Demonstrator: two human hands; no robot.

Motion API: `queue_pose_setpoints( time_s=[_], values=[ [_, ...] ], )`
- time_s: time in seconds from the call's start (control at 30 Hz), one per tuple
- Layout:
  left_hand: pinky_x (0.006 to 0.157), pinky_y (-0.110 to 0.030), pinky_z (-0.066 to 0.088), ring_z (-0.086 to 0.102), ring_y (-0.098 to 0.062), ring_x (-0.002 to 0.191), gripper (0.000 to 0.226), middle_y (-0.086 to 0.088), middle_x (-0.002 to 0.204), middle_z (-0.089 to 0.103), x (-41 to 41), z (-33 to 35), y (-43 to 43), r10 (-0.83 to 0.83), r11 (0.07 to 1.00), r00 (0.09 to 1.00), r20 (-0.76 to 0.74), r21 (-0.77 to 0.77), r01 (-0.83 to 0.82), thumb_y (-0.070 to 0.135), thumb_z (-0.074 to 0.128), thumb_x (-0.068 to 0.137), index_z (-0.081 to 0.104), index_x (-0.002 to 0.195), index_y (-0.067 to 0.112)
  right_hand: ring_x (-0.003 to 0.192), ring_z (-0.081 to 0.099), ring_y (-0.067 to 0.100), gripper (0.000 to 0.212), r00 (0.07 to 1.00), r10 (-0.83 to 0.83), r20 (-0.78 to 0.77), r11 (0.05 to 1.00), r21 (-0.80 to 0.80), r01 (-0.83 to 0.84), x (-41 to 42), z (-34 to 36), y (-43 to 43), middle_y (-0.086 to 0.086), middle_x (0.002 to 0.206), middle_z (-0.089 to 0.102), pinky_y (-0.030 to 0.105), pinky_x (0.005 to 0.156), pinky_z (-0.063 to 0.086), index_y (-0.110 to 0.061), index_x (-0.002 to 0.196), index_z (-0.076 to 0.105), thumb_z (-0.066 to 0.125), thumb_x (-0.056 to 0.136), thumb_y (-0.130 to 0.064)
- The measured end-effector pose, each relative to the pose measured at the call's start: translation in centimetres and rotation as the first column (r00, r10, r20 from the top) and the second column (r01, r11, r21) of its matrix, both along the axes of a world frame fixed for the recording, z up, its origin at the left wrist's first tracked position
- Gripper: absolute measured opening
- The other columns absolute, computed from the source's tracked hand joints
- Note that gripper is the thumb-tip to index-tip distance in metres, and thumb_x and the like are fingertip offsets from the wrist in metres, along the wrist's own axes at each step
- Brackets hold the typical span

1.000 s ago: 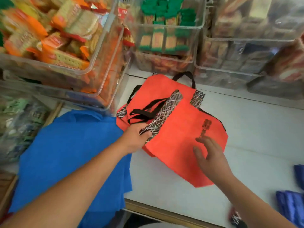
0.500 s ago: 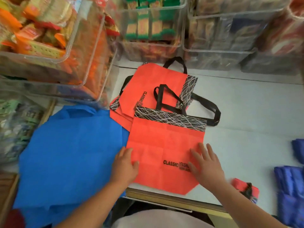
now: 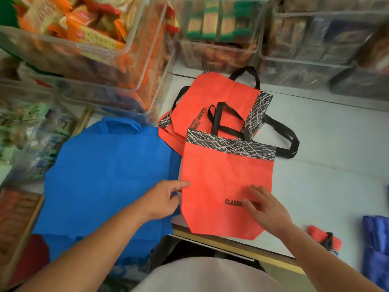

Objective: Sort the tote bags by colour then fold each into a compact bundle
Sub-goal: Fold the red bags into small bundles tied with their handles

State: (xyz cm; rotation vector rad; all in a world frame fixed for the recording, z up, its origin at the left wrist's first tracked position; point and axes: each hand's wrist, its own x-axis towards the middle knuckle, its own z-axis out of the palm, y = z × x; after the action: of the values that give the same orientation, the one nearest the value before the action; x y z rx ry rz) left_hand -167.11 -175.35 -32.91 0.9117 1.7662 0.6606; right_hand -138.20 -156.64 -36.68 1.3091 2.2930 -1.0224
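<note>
On my feed's left, a stack of flat blue non-woven tote bags (image 3: 105, 175) hangs over the near edge of the white counter (image 3: 336, 165), its loop handles pointing away under clear plastic bins of snack packets (image 3: 84, 39). The left hand (image 3: 162, 201) sits over the blue stack's right side. Its forefinger is stretched onto the left edge of the orange tote bag with a black band of white scribbled lines (image 3: 221, 175), its other fingers are loosely bent, and it grips nothing I can make out.

That orange bag lies flat, mouth away from me. Its black strap handles are splayed beyond the band, its bottom corners are cut at a slant, and black "CLASSIC" lettering is printed low on the face. It overlaps a second orange tote of the same pattern (image 3: 214, 95), turned askew behind it.

The right hand (image 3: 267, 209) rests flat on the front bag's lower right with fingers spread, covering part of the print. Further right lie a small folded orange bundle (image 3: 324, 239) and, at the frame's edge, a folded blue bundle (image 3: 376, 239).
</note>
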Motion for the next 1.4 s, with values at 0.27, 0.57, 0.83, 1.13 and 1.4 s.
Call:
queue_pose_setpoints(
  time_s=[0.27, 0.57, 0.83, 1.13, 1.4],
  values=[
    [0.076, -0.024, 0.046, 0.054, 0.001, 0.078, 0.01, 0.023, 0.082, 0.057, -0.8, -0.9, 1.5, 0.129, 0.973, 0.976, -0.175, 0.212, -0.091, 0.022, 0.066, 0.1, 0.068, 0.09, 0.023, 0.113, 0.063, 0.0, 0.05, 0.939, -0.343, -0.029, 0.811, -0.513, 0.281, 0.9, 4.7, 2.5, -0.016, 0.125, 0.071, 0.022, 0.101, 0.041, -0.036, 0.114, 0.075, 0.058, 0.086, -0.073],
    [0.064, -0.037, 0.037, 0.052, -0.025, 0.072, 0.026, -0.002, 0.074, 0.054, 2.1, -5.8, 2.2, 0.475, 0.847, 0.817, -0.325, -0.083, -0.526, 0.025, 0.055, 0.103, 0.053, 0.082, 0.011, 0.113, 0.069, 0.012, 0.086, 0.807, -0.582, -0.094, 0.686, -0.59, 0.426, 5.1, 3.8, 3.4, -0.006, 0.118, 0.075, 0.044, 0.103, 0.046, -0.024, 0.124, 0.07, 0.047, 0.073, -0.09],
    [0.108, -0.043, 0.045, 0.046, -0.03, 0.133, 0.059, -0.002, 0.149, 0.045, 3.4, -5.5, 3.0, -0.028, 0.999, 0.677, -0.735, -0.039, -0.001, 0.003, 0.077, 0.072, 0.058, 0.125, 0.022, 0.079, 0.061, 0.023, 0.04, 0.848, -0.531, -0.008, 0.845, -0.085, 0.528, -0.3, -1.0, 3.5, 0.005, 0.086, 0.066, 0.041, 0.076, 0.05, -0.014, 0.089, 0.058, 0.056, 0.098, -0.053],
    [0.124, -0.038, -0.009, -0.025, -0.014, 0.154, 0.081, 0.016, 0.165, -0.026, 3.0, -7.0, 4.1, -0.539, 0.842, 0.654, -0.531, -0.333, 0.424, 0.044, 0.057, 0.099, 0.005, 0.161, 0.045, 0.118, 0.053, 0.042, 0.07, 0.999, 0.009, -0.035, 0.802, 0.597, 0.014, -1.7, -3.5, 2.3, 0.017, 0.132, 0.054, 0.053, 0.099, 0.045, -0.015, 0.143, 0.053, 0.076, 0.078, -0.027],
    [0.101, -0.043, 0.055, 0.046, -0.027, 0.144, 0.06, -0.001, 0.157, 0.047, 1.6, -8.0, 3.9, -0.454, 0.854, 0.561, -0.692, -0.159, 0.495, 0.028, 0.087, 0.075, 0.068, 0.131, 0.025, 0.156, 0.019, 0.02, 0.069, 0.954, 0.273, -0.125, 0.915, 0.339, -0.217, -2.2, -5.5, -1.7, -0.009, 0.167, 0.025, 0.048, 0.125, 0.019, -0.041, 0.151, 0.045, 0.036, 0.094, -0.077]
  ],
)
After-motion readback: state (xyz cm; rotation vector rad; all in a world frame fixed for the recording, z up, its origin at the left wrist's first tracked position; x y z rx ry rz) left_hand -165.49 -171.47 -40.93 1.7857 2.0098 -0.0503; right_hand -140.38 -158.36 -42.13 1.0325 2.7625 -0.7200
